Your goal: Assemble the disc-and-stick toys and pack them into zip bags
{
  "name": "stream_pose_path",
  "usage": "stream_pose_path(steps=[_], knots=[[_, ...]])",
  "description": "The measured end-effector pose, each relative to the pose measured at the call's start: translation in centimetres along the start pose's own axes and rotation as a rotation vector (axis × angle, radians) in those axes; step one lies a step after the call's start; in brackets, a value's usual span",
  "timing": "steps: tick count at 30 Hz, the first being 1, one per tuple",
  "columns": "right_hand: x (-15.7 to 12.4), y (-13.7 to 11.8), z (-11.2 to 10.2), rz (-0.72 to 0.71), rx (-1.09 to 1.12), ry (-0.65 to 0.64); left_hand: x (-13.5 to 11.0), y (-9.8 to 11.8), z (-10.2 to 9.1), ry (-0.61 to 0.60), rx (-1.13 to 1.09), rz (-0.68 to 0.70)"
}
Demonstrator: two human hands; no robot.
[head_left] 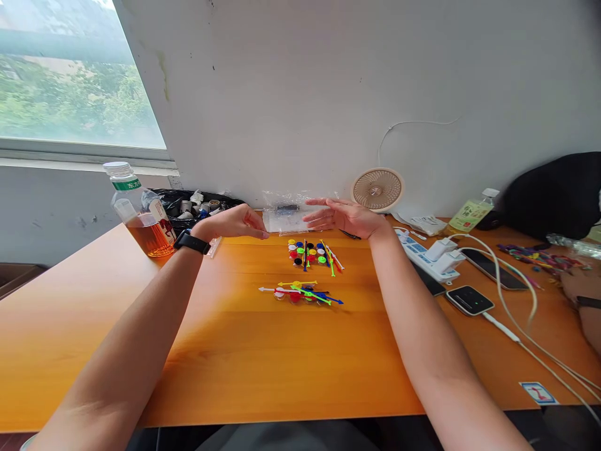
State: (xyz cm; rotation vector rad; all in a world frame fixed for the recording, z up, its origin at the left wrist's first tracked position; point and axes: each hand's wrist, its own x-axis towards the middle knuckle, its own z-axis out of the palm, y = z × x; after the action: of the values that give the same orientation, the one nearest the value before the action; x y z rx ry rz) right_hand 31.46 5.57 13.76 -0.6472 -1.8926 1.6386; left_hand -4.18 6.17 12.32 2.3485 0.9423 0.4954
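My left hand, with a dark watch on its wrist, is bent over at the left edge of a clear plastic bag. Its fingers are pressed together; whether anything is between the tips is hidden. My right hand hovers at the bag's right side, fingers stretched out and holding nothing. On the table in front lie small round discs in several colours, in rows, with slim plastic arrows beside and across them. Nearer to me is a loose cluster of coloured arrows on top of more discs.
A drink bottle and a black bag of odds and ends stand left. At right are a small fan, a power strip with cables, a phone, a green-labelled bottle and another person's hand.
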Motion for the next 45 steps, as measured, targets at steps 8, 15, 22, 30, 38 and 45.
stream_pose_path(steps=[8,15,22,30,38,45], knots=[[0.3,-2.5,2.9,0.064,-0.225,-0.128,-2.4,-1.0,-2.2,0.003,-0.383,0.057],[0.6,-5.9,8.6,0.087,-0.659,-0.265,-1.5,1.7,-1.1,-0.212,-0.216,0.095],[-0.6,-7.7,10.9,0.117,-0.854,-0.282,0.6,3.1,2.4,-0.446,-0.584,0.287],[-0.5,-7.3,10.0,0.035,-0.759,-0.353,1.1,1.7,4.0,-0.518,-0.772,0.252],[-0.3,-7.2,10.1,-0.093,-0.805,-0.207,1.1,1.0,3.9,-0.497,-0.786,0.217],[0.8,-5.6,7.6,-0.178,-0.888,0.260,-1.1,-1.6,1.0,-0.354,-0.605,0.043]])
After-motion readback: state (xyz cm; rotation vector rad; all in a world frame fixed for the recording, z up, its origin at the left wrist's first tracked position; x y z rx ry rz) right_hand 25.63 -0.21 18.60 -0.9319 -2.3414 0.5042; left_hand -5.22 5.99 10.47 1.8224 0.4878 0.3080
